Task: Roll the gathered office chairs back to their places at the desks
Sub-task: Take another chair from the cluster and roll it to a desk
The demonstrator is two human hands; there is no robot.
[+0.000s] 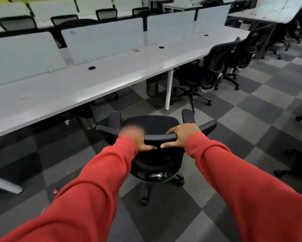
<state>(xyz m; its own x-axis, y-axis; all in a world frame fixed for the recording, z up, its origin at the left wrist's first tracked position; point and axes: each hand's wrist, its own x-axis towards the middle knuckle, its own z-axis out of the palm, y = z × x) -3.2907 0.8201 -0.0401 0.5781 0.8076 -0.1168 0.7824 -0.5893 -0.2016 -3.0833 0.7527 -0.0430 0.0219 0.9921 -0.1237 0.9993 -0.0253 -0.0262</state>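
A black office chair (153, 124) stands on the checkered carpet right in front of me, its seat facing the long white desk (98, 79). My left hand (136, 138) grips the top edge of its backrest on the left, thumb underneath. My right hand (181, 135) grips the same edge on the right. Both arms wear red sleeves. The chair's front sits a short way from the desk edge, beside the white desk leg (168, 89).
Another black chair (207, 74) stands tucked at the desk to the right, with more beyond it. Two metal bins (152, 87) sit under the desk. Chair bases (293, 165) show at the right edge. White dividers (103, 42) line the desk's back.
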